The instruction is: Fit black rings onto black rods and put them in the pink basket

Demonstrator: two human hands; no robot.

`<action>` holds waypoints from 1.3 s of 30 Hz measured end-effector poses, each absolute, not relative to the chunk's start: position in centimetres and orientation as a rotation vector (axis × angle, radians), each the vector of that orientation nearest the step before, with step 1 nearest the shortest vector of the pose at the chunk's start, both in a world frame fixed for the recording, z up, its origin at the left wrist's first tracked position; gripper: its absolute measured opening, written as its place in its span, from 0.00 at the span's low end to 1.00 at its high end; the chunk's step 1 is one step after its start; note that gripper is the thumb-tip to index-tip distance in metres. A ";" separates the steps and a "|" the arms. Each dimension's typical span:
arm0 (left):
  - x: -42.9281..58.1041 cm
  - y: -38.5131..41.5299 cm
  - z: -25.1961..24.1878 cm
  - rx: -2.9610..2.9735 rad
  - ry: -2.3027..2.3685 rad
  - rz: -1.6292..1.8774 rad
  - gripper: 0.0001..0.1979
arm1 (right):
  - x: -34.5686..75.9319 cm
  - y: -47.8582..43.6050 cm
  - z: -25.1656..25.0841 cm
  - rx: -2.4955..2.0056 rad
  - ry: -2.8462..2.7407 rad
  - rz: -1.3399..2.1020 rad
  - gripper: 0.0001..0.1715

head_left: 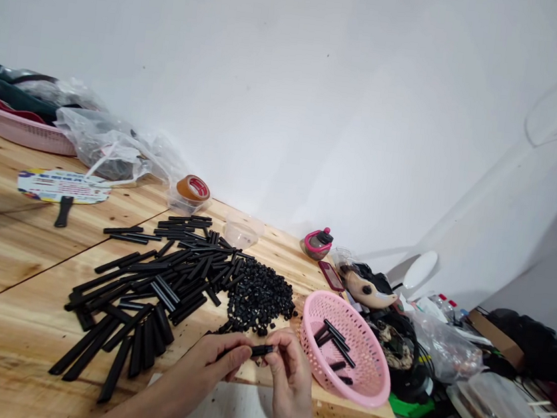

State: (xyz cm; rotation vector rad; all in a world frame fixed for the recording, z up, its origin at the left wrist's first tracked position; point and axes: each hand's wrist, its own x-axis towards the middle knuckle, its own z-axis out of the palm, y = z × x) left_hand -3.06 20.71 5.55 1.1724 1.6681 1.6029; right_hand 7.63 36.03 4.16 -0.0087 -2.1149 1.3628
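Note:
Between my two hands is a short black tube (pixel 260 350), held level over a white sheet (pixel 240 409) at the table's front. My left hand (pixel 214 359) is closed around its left part. At the right end, my right hand (pixel 289 364) pinches with thumb and fingertips; whether a small piece sits in that pinch is hidden. Just beyond my hands lies a heap of small black pieces (pixel 261 294). A large pile of black tubes (pixel 153 289) spreads to the left. On the right, a pink basket (pixel 315 300) has several black tubes in it.
A roll of brown tape (pixel 194 188) and a clear plastic cup (pixel 241 233) stand behind the pile. Back left are a hand fan (pixel 64 186), plastic bags (pixel 107 142) and a pink tray (pixel 25 133). A bottle (pixel 318 244), a phone (pixel 331 276) and clutter line the right side.

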 end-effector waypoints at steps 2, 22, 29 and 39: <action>-3.0 20.7 5.7 1.166 1.679 1.598 0.21 | 7.5 36.1 4.1 -0.007 -2.105 1.365 0.08; -3.0 20.3 5.2 1.195 1.765 1.555 0.21 | 7.9 36.7 5.3 0.037 -2.166 1.274 0.02; -2.8 19.9 5.7 1.273 1.885 1.497 0.20 | 8.3 36.7 5.4 -0.008 -2.204 1.268 0.03; -2.8 20.0 5.7 1.262 1.847 1.510 0.20 | 8.4 36.5 5.9 0.030 -2.242 1.183 0.05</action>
